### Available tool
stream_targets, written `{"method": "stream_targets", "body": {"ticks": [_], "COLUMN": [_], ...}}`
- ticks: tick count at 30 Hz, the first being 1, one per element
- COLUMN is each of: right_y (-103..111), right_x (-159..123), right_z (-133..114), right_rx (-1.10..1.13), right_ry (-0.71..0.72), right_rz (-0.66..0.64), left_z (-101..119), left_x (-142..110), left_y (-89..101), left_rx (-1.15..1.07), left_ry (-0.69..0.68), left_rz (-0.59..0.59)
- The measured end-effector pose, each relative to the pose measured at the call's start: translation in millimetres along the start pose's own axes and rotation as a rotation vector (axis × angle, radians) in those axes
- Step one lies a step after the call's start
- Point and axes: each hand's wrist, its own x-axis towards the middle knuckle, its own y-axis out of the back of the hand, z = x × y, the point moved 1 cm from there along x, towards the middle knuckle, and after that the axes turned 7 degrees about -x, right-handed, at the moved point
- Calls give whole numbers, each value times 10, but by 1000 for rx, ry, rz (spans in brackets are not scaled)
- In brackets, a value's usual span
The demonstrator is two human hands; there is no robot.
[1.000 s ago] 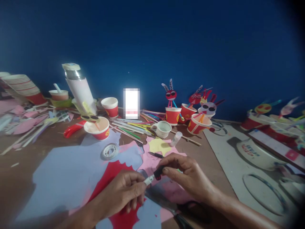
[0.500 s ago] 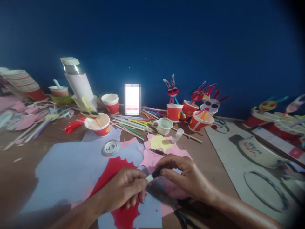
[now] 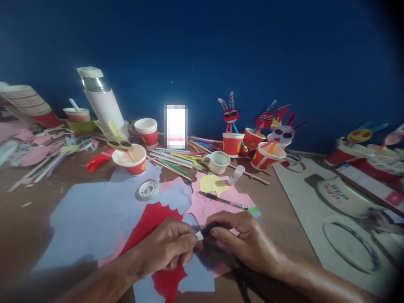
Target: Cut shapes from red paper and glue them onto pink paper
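Observation:
My left hand [image 3: 172, 244] is closed in a pinch on a small white piece [image 3: 199, 235], probably paper. Facing it, my right hand [image 3: 241, 235] pinches a small black piece [image 3: 208, 229] that meets the white one between my fingertips; its exact kind cannot be made out. Beneath my hands lie a jagged-cut red paper [image 3: 148, 223] and pale blue paper [image 3: 88, 214]. Dark scissors [image 3: 242, 280] lie partly hidden under my right hand. Just beyond it, a black pen [image 3: 224, 200] rests on pink paper [image 3: 202, 202] beside a yellow paper scrap [image 3: 213, 184].
A tape roll [image 3: 147, 190], a small clear bottle [image 3: 236, 174] and a white mug [image 3: 217, 162] stand or lie ahead. Behind are coloured sticks [image 3: 176, 160], a thermos [image 3: 105, 105], and red paper cups [image 3: 232, 145] with paper-faced figures. A white board [image 3: 303, 202] lies right.
The view has shifted slightly, and both hands sit a little lower against the papers. More of the pen now shows. The white and black pieces stay pinched, turned slightly.

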Motion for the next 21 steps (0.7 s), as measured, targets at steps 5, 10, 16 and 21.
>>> {"method": "stream_targets", "body": {"ticks": [5, 10, 16, 21], "right_y": [-66, 80, 883, 1348], "right_x": [-82, -35, 88, 100], "right_z": [-40, -128, -22, 322], "right_rx": [21, 28, 15, -192], "right_ry": [27, 50, -43, -186], "right_rz": [-6, -112, -187, -277], "left_z": [-65, -9, 119, 76], "left_x": [-4, -15, -51, -7], "left_y": [-7, 7, 56, 263], "left_rx": [-13, 133, 123, 46], "left_ry": [7, 18, -278, -390], "left_rz": [-45, -93, 125, 393]}}
